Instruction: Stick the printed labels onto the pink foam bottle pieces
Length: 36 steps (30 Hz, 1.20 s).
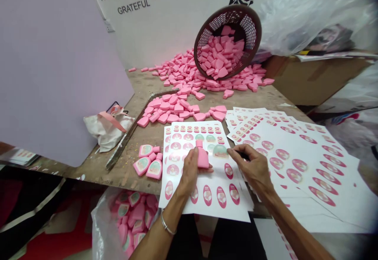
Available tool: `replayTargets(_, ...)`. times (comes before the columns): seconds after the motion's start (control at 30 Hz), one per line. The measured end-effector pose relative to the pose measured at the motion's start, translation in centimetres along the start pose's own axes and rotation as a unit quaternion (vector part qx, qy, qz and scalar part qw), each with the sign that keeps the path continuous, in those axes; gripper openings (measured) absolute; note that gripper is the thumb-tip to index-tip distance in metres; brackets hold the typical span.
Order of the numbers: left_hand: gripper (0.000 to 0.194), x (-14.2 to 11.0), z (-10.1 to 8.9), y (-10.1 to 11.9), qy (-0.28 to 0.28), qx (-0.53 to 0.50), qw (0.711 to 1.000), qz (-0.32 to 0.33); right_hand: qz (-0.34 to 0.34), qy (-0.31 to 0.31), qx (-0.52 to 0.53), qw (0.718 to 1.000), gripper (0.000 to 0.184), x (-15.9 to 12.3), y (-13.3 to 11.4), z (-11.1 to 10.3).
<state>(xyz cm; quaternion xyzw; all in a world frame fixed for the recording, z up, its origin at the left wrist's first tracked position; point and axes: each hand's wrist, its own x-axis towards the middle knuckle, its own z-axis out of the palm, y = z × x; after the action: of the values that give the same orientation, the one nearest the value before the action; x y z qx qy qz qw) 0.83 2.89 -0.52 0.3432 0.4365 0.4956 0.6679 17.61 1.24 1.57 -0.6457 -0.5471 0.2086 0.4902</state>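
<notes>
In the head view, your left hand [191, 166] grips a bare-fronted pink bottle [202, 157] above the sticker sheet [213, 181]; your right hand [252, 163] pinches a green sticker [220, 151] over it. Left of the sheet lie three labelled bottles [154, 168], below it a bag [102, 222] with more; beyond it, a large heap [174, 108] looks unlabelled.

Heaped pink bottles [180, 71] and sticker sheets [283, 165] on a worktable [141, 82] suggest a workshop.
</notes>
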Motion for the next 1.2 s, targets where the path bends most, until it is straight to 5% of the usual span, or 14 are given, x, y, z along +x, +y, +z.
replayTargets(0.23,0.065,-1.5,1.2,0.8,-0.029,-0.103,0.992,-0.065,0.063,-0.097,0.093,0.989,0.032,-1.8,-1.4,1.3)
replayTargets(0.77,0.066,-1.8,1.6,1.6,-0.017,-0.097,0.994,-0.05,0.049,-0.056,0.105,0.992,0.03,-2.2,-2.2,2.8)
replayTargets(0.97,0.047,-1.6,1.2,1.5,-0.025,-0.021,0.999,0.006,-0.051,-0.013,-0.057,0.997,0.033,-2.1,-1.5,2.8)
replayTargets(1.07,0.042,-2.0,1.3,1.3,0.017,0.021,1.0,0.016,-0.067,0.007,-0.14,0.988,0.053,-1.9,-1.3,2.9)
replayTargets(1.2,0.038,-3.5,1.2,1.8,0.11,0.079,0.99,0.033,-0.004,-0.067,-0.03,0.997,0.067,-1.2,-1.0,3.7)
